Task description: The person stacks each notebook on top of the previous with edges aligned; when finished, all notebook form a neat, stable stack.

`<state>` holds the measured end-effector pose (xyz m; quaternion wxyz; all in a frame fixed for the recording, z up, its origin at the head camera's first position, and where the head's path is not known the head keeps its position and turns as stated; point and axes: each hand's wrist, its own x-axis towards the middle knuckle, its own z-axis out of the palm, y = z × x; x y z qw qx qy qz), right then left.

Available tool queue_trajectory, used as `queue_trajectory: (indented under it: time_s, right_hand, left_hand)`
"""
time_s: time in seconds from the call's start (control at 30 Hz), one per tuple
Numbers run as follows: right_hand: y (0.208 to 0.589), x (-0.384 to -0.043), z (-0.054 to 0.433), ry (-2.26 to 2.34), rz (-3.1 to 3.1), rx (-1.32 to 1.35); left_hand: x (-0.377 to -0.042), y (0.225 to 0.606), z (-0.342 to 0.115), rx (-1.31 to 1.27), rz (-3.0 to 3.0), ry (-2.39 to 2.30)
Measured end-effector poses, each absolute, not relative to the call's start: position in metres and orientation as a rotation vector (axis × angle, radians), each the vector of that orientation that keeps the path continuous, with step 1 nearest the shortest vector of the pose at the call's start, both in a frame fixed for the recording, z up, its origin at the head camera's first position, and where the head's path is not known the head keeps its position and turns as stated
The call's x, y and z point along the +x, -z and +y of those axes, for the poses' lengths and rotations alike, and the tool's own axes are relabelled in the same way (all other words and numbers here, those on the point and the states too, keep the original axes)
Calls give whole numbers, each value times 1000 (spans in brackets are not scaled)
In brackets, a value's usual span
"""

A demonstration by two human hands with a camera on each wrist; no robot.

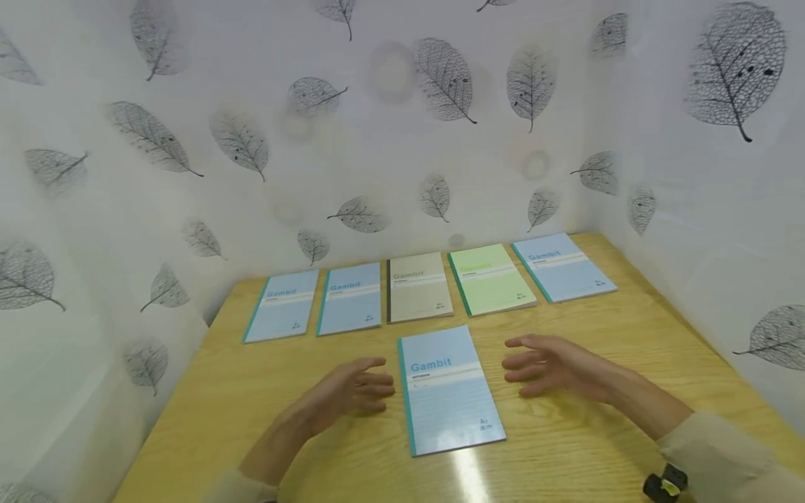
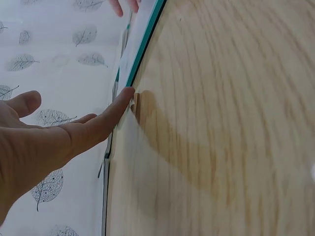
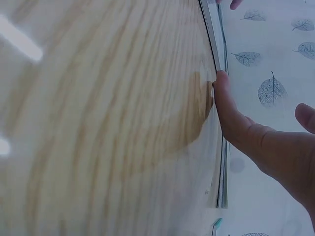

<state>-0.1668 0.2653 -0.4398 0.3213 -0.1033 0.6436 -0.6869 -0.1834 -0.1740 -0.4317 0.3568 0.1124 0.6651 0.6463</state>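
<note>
Head view: the front notebook [image 1: 449, 391] lies on the surface [image 1: 214, 426], between the left hand [image 1: 346, 392] and the right hand [image 1: 562, 367]; five notebooks [image 1: 419, 288] are in a row behind it. Both hands have relaxed fingers [image 1: 374, 378], holding nothing. Left wrist view: the fingers extend near this notebook's teal spine [image 2: 145, 44]. Right wrist view: the extended fingers hold nothing.
</note>
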Motion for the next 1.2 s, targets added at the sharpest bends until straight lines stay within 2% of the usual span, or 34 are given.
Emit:
queue_trajectory:
  time_s: [0.77,1.2]
  right_hand:
    - [445,-166,231,1851,1564,-232]
    - [440,-163,225,1876,1568,-173]
  left_hand:
    - [-171,442,-147,94,1645,-1869]
    - [-165,442,-133,109,1668,-1924]
